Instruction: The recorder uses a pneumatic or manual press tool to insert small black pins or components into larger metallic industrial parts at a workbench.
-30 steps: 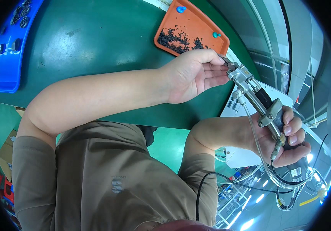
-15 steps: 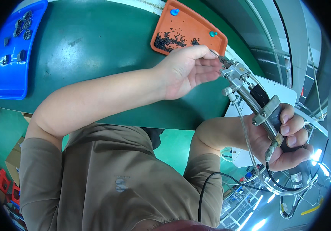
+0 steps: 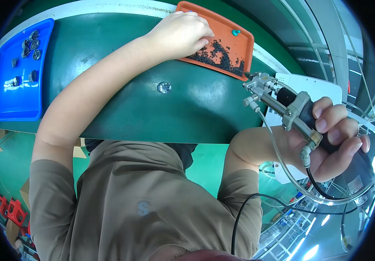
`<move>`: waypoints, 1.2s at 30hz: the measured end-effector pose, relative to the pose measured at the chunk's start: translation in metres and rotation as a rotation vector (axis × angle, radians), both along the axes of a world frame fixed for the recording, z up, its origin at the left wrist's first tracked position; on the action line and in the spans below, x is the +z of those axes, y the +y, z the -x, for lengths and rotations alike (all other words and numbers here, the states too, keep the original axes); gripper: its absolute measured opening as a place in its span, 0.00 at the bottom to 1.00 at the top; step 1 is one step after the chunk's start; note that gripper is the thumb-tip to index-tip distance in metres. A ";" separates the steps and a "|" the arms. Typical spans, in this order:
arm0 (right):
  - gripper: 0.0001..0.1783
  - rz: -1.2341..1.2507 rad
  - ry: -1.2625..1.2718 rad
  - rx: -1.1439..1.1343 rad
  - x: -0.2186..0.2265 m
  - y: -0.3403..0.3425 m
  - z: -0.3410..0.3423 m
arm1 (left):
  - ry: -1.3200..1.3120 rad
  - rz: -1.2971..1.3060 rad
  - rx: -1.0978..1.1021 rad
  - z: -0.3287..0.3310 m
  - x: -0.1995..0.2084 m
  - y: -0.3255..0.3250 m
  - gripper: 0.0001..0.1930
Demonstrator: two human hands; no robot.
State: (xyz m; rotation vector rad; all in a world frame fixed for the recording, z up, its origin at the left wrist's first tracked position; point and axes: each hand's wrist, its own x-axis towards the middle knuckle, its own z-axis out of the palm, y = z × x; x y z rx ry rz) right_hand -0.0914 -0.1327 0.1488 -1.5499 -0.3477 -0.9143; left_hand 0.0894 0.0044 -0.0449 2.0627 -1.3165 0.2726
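My left hand (image 3: 182, 35) reaches over the left part of an orange tray (image 3: 222, 27), its fingers curled down and bunched. What they hold, if anything, is hidden. Small black screws (image 3: 222, 56) lie loose in a band along the tray's near side, by my thumb. My right hand (image 3: 333, 130) is wrapped round the black grip of a powered screwdriver (image 3: 290, 106) with metal tubes and a clear hose. Its metal head points up and left, close to the tray's right corner. Between me and the tray, a small round metal part (image 3: 164, 87) lies on the green table (image 3: 118, 108).
A blue tray (image 3: 17, 104) at the left holds several small round metal parts (image 3: 33, 41). A green peg-like piece (image 3: 236, 32) is in the orange tray. A white panel (image 3: 314, 89) stands behind the screwdriver. A black cable (image 3: 239, 213) crosses my right sleeve.
My left hand has moved from the screwdriver's head to the orange tray's left part, over the blue peg. The small round metal part now shows where my forearm was.
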 end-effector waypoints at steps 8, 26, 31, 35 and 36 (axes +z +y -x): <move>0.11 0.059 0.170 0.318 -0.002 -0.012 -0.008 | 0.246 0.182 -0.130 0.017 0.012 0.067 0.09; 0.17 0.176 0.298 0.603 -0.020 0.000 -0.025 | 0.214 0.067 -0.494 0.037 -0.009 0.107 0.09; 0.20 0.149 0.290 0.595 -0.022 0.003 -0.026 | 0.196 0.079 -0.488 0.038 -0.012 0.106 0.08; 0.19 0.132 0.321 0.632 -0.021 0.000 -0.031 | 0.193 0.087 -0.482 0.036 -0.013 0.107 0.08; 0.19 0.168 0.339 0.701 -0.017 -0.003 -0.035 | 0.186 0.098 -0.488 0.036 -0.014 0.107 0.08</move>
